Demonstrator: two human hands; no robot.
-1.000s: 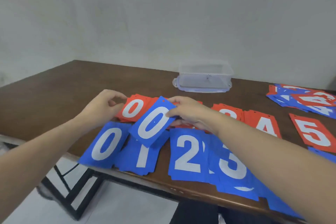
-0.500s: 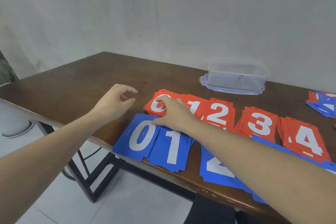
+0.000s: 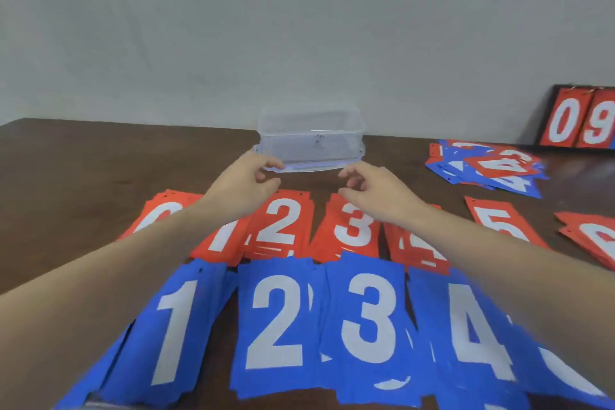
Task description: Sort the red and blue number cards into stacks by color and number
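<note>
Red card stacks lie in a row on the brown table: red 0, red 1, red 2, red 3, red 4, red 5. In front lie blue stacks: blue 1, blue 2, blue 3, blue 4. My left hand and my right hand hover over the far ends of the red stacks, fingers loosely curled, holding nothing.
A clear plastic box stands just beyond both hands. A mixed pile of red and blue cards lies at the back right, with a scoreboard showing 0 and 9 behind it. Another red stack sits at the right edge.
The blue 0 card my right hand held was laid down on the blue 0 stack. Both hands then moved forward and right, toward the plastic box; the view shifted right too.
</note>
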